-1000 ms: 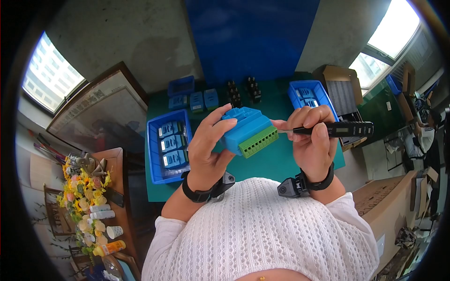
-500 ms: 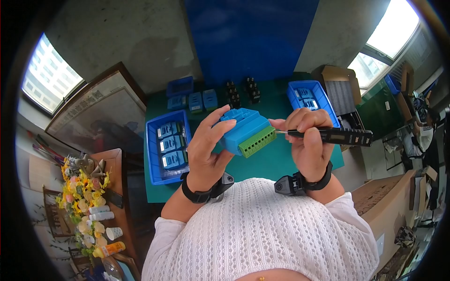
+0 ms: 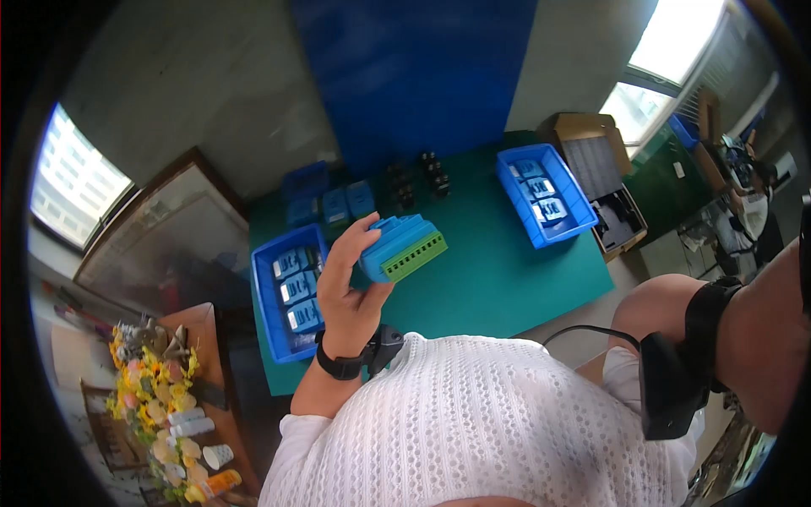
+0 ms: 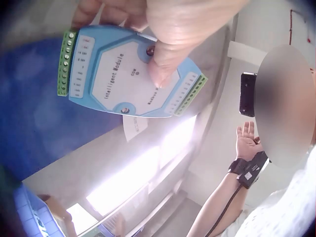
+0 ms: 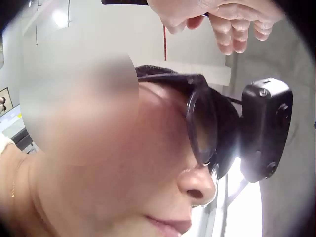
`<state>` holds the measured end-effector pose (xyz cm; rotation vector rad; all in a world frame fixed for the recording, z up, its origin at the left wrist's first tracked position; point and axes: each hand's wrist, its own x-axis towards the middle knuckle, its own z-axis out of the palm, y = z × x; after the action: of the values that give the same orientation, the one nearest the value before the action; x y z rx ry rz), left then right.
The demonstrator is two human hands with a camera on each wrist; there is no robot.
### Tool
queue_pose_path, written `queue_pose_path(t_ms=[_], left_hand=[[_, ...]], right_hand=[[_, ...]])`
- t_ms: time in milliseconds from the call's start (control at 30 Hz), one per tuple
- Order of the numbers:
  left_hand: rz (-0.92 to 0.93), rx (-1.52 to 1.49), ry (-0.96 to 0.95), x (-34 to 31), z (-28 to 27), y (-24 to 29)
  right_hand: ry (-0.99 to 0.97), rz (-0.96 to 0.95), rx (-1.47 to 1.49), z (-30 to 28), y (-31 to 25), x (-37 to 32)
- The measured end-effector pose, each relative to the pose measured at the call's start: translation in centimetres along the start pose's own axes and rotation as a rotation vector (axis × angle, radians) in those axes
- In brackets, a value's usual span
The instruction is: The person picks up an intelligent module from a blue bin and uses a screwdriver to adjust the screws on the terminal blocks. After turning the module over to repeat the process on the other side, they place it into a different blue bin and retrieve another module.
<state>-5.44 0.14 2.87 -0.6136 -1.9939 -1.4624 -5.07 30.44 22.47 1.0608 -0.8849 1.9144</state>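
My left hand grips a blue module by its side, over the table. Along the module's near edge runs a green terminal block with a row of square openings. In the left wrist view, the thumb presses the module's white label, which reads "Intelligent Module"; a second terminal block shows screw heads. Raised beside the head, my right hand has several fingers extended. A black test pen shows only partly against this hand at the top of the right wrist view.
Blue modules lie in a left bin and a right bin on the green table. More modules and black parts stand at the back. An opened cardboard box sits beyond the right bin.
My right hand has left the terminal block with the test pen and risen to the right, up beside the head. The left hand still holds the module, now slightly further left in view.
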Motion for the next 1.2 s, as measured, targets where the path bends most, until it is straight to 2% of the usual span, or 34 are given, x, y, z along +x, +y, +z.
queue_pose_path(t_ms=[467, 933, 1200], left_hand=[[-0.033, -0.23, -0.133, 0.7, -0.1, -0.4], [-0.026, -0.296, -0.117, -1.6, -6.0, -1.0], [-0.04, -0.369, -0.142, -2.5, -7.6, -1.5]], right_hand=[[-0.085, -0.125, -0.172, 1.5, -4.5, -0.1], [-0.144, -0.139, -0.261, 6.8, -6.6, -1.1], [-0.165, -0.137, -0.322, 8.7, -7.1, -2.0]])
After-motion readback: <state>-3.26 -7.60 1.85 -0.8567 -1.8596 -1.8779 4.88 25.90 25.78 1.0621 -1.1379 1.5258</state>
